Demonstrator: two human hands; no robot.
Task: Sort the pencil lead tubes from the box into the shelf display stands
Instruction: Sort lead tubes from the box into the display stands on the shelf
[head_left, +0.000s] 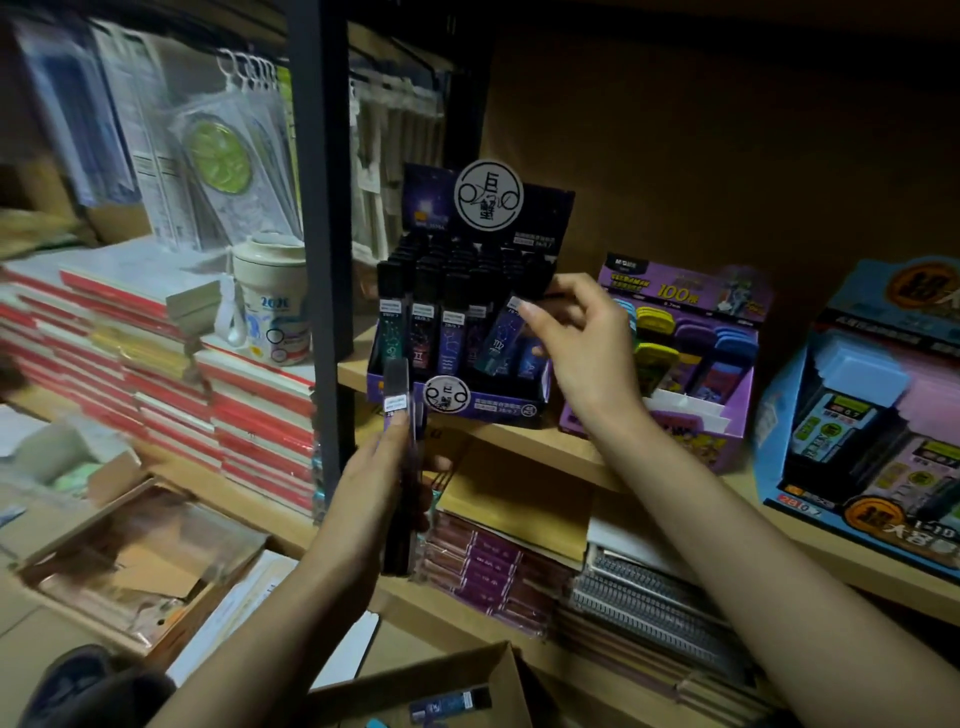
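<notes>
Pencil lead tubes (398, 387), slim and dark with white labels, stand bunched upright in the gripping left hand (374, 480). The right hand (587, 348) pinches a tilted purple constellation-printed tube (497, 345) in the front row of the display stand (498, 410) on the wooden shelf (550, 444).

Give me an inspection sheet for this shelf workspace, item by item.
Surface: wooden shelf, carrying display stands.
Job's things: dark stand nearly full of upright lead tubes; tilted tube at its front row; cardboard box below, with a loose tube inside.
Clutter: purple stand, blue stand, white jar, stacked notebooks.
Hands: right hand pinches the tilted tube; left hand grips a bundle of tubes.
Cables: nothing seen.
Surroundings: hanging packets, black post; dim light.
</notes>
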